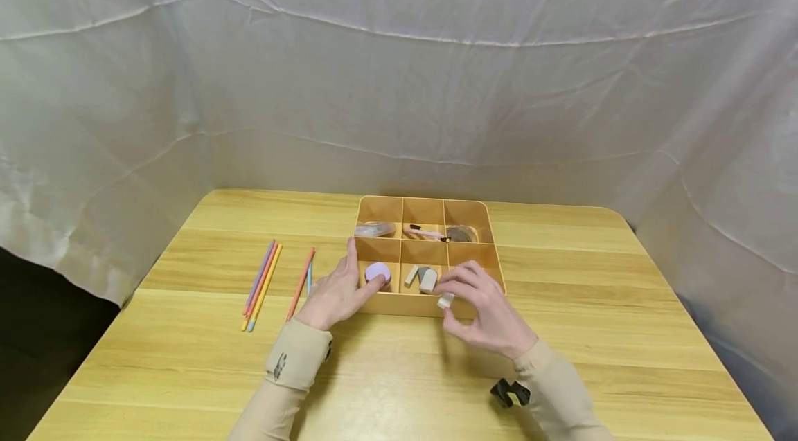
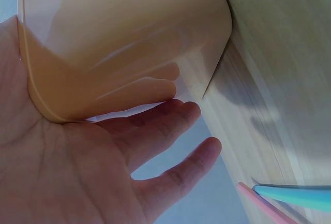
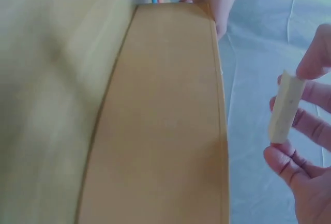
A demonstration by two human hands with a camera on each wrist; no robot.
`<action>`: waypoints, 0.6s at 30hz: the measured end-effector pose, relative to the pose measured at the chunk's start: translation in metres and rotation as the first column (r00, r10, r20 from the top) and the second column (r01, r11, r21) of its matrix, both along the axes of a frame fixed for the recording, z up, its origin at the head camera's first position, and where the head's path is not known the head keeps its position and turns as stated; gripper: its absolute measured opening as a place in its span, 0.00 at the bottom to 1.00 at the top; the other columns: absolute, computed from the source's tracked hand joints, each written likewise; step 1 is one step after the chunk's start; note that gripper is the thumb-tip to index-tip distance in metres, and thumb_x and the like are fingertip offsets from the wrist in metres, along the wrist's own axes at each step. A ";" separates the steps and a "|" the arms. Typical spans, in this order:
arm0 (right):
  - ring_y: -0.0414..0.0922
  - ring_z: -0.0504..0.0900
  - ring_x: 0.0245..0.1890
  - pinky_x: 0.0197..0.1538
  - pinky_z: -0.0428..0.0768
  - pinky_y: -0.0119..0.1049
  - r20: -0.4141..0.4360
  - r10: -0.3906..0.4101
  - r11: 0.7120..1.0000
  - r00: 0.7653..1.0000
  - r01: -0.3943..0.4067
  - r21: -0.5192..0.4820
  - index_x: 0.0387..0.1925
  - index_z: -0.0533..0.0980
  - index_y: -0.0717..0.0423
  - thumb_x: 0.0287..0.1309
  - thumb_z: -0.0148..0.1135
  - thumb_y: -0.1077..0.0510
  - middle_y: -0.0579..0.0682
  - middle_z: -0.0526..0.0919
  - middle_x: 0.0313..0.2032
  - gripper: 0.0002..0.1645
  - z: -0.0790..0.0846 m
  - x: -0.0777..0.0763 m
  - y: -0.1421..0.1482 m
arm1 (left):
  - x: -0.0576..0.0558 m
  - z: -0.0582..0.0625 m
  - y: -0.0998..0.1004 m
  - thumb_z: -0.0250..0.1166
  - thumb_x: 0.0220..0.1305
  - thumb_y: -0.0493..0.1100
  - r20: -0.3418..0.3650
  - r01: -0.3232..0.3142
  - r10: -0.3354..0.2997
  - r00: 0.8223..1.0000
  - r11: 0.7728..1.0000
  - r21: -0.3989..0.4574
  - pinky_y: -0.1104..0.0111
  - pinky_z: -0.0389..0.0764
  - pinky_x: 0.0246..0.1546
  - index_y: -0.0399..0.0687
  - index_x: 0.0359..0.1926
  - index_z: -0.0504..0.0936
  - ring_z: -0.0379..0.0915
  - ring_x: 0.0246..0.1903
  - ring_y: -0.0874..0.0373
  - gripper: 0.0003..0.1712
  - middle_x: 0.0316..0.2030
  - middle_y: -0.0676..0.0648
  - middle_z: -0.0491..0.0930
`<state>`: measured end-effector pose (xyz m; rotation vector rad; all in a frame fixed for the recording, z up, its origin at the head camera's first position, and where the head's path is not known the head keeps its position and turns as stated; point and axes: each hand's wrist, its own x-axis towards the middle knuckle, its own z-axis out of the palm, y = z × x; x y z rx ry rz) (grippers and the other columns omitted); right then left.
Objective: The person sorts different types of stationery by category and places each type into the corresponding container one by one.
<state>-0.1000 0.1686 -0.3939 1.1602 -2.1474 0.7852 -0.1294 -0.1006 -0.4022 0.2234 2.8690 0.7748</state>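
A tan organizer box (image 1: pixel 399 304) with six compartments sits on the table. My left hand (image 1: pixel 337 294) grips its front left corner, thumb over the rim and fingers along the outer side (image 2: pixel 129 43). Under that thumb, a round lilac item (image 1: pixel 377 271) lies in the front left compartment. My right hand (image 1: pixel 485 307) pinches a small white eraser (image 3: pixel 286 109) by its ends between thumb and fingers, above the box's front rim. Several erasers, white and grey, including a rounded white one (image 1: pixel 428 280), lie in the front middle compartment.
Left of the box lie several coloured pencils, among them a yellow one (image 1: pixel 268 282), a red one (image 1: pixel 301 282) and a blue one (image 1: pixel 309 277). The back compartments hold a clear item (image 1: pixel 375 229), pink sticks with dark ends (image 1: pixel 425 232) and a dark grey bundle (image 1: pixel 460 234).
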 end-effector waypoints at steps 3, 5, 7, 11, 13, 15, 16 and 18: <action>0.44 0.77 0.46 0.47 0.80 0.43 0.048 -0.067 0.997 0.997 0.065 0.034 0.37 0.83 0.54 0.42 0.67 0.64 0.47 0.85 0.41 0.15 0.004 -0.006 -0.006 | 0.000 0.000 0.000 0.50 0.70 0.71 0.004 -0.004 0.004 1.000 1.000 -0.002 0.36 0.71 0.61 0.42 0.80 0.29 0.68 0.67 0.32 0.59 0.77 0.35 0.55; 0.45 0.77 0.47 0.47 0.80 0.45 0.088 -0.107 0.993 0.990 0.102 0.062 0.37 0.84 0.54 0.45 0.68 0.63 0.47 0.85 0.42 0.13 0.004 -0.010 -0.011 | 0.000 0.000 0.000 0.50 0.70 0.71 0.009 -0.006 0.006 1.000 1.000 -0.003 0.35 0.71 0.62 0.42 0.80 0.29 0.69 0.66 0.31 0.59 0.77 0.35 0.55; 0.46 0.77 0.48 0.48 0.80 0.47 0.126 -0.141 0.988 0.982 0.130 0.089 0.38 0.84 0.54 0.48 0.68 0.62 0.48 0.85 0.43 0.12 0.004 -0.014 -0.016 | 0.000 0.000 0.000 0.50 0.70 0.71 0.011 -0.006 0.006 1.000 1.000 -0.002 0.35 0.71 0.61 0.42 0.80 0.28 0.69 0.65 0.30 0.59 0.77 0.34 0.55; 0.48 0.77 0.48 0.49 0.80 0.48 0.187 -0.202 0.975 0.961 0.179 0.132 0.40 0.85 0.55 0.53 0.67 0.61 0.49 0.86 0.45 0.11 0.002 -0.022 -0.024 | -0.001 0.000 0.000 0.49 0.70 0.71 0.012 -0.006 0.006 1.000 1.000 0.003 0.35 0.71 0.62 0.42 0.80 0.29 0.68 0.66 0.31 0.59 0.77 0.34 0.55; 0.50 0.77 0.49 0.51 0.80 0.50 0.210 -0.232 0.967 0.950 0.201 0.157 0.41 0.85 0.56 0.54 0.66 0.61 0.50 0.86 0.45 0.11 0.000 -0.027 -0.027 | 0.000 0.000 0.000 0.49 0.70 0.71 0.011 -0.007 0.006 1.000 1.000 0.006 0.35 0.70 0.62 0.42 0.80 0.29 0.67 0.67 0.31 0.59 0.77 0.34 0.55; 0.51 0.77 0.50 0.54 0.79 0.52 0.236 -0.257 0.958 0.937 0.216 0.187 0.42 0.85 0.56 0.55 0.65 0.61 0.52 0.87 0.47 0.12 -0.002 -0.030 -0.029 | 0.000 0.001 0.000 0.49 0.70 0.72 0.013 -0.009 0.009 1.000 1.000 0.007 0.35 0.70 0.62 0.42 0.80 0.29 0.66 0.68 0.31 0.59 0.77 0.34 0.55; 0.52 0.78 0.51 0.56 0.77 0.54 0.247 -0.268 0.954 0.931 0.220 0.204 0.42 0.85 0.57 0.55 0.65 0.62 0.52 0.87 0.47 0.11 -0.003 -0.032 -0.030 | 0.000 0.001 0.000 0.49 0.70 0.71 0.013 -0.010 0.010 1.000 1.000 0.006 0.35 0.70 0.62 0.42 0.80 0.29 0.67 0.67 0.31 0.59 0.77 0.34 0.55; 0.53 0.78 0.51 0.60 0.73 0.57 0.282 -0.284 0.947 0.916 0.223 0.230 0.42 0.85 0.57 0.55 0.65 0.62 0.53 0.87 0.47 0.12 -0.005 -0.034 -0.032 | 0.000 0.001 0.000 0.50 0.70 0.71 0.013 -0.010 0.010 1.000 1.000 0.005 0.35 0.70 0.62 0.42 0.80 0.29 0.67 0.67 0.31 0.59 0.77 0.34 0.55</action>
